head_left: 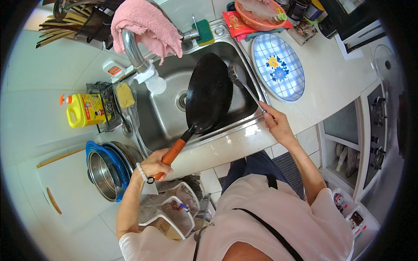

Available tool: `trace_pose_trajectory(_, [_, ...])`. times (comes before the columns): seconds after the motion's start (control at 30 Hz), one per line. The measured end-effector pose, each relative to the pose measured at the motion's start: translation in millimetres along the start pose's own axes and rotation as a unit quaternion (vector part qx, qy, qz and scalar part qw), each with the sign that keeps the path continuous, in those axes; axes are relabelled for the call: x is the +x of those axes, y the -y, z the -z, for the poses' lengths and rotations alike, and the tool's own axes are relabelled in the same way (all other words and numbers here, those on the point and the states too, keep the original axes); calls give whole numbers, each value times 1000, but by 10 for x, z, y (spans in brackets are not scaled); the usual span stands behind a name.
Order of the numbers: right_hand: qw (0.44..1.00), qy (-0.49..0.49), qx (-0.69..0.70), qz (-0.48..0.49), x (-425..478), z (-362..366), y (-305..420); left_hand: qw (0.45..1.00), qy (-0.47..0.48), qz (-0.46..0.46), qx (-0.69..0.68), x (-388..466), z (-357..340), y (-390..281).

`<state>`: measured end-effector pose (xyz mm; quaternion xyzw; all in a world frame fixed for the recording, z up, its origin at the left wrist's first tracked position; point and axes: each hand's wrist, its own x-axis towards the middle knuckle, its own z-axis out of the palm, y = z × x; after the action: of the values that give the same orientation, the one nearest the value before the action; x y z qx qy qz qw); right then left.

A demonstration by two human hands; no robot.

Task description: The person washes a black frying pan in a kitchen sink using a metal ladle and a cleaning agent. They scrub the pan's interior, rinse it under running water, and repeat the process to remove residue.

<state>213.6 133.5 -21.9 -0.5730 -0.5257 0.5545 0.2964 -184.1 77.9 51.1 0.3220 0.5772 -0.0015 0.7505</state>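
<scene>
My left hand (156, 165) is closed around the wooden handle of a black frying pan (209, 91). The pan is tilted over the stainless steel sink (163, 117), its dark face partly turned away. In my right hand (279, 124) is a long metal-handled utensil (249, 89). Its rounded grey head lies at the pan's right rim; whether it is a ladle or a scrubber I cannot tell, nor whether it touches the pan. Above the sink's left side is the chrome faucet (132, 49) with a white spout fitting (155, 81). No running water shows.
A pink towel (147, 26) drapes over the faucet. A blue checked oval plate (279, 67) lies right of the sink, below an orange basin (258, 16). A green-yellow sponge (204, 32) sits behind. At left are a yellow detergent jug (86, 110) and stacked metal pots (103, 176).
</scene>
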Motion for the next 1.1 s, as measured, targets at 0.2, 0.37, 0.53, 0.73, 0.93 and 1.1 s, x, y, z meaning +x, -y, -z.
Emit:
trace_pose_trajectory(0.2, [958,-47,-236,158,222,-133,174,999,18,16,-37,80,-56,0])
trace_pose_trajectory(0.37, [916,26,-375,142,438,-210,223,997,-46,61,6,142,-102,155])
trace_pose_trajectory(0.53, [917,53,-355,173,489,-191,179,940,-259,129,183,228,-371,84])
trace_pose_trajectory(0.73, [916,79,-329,215,516,-245,178,920,-322,33,222,206,-461,483])
trace_pose_trajectory(0.93, [914,109,-324,218,539,-699,384,933,-328,64,133,-142,-366,715])
trace_pose_trajectory(1.1, [903,111,-330,253,641,-1249,557,935,-337,89,71,-351,-210,860])
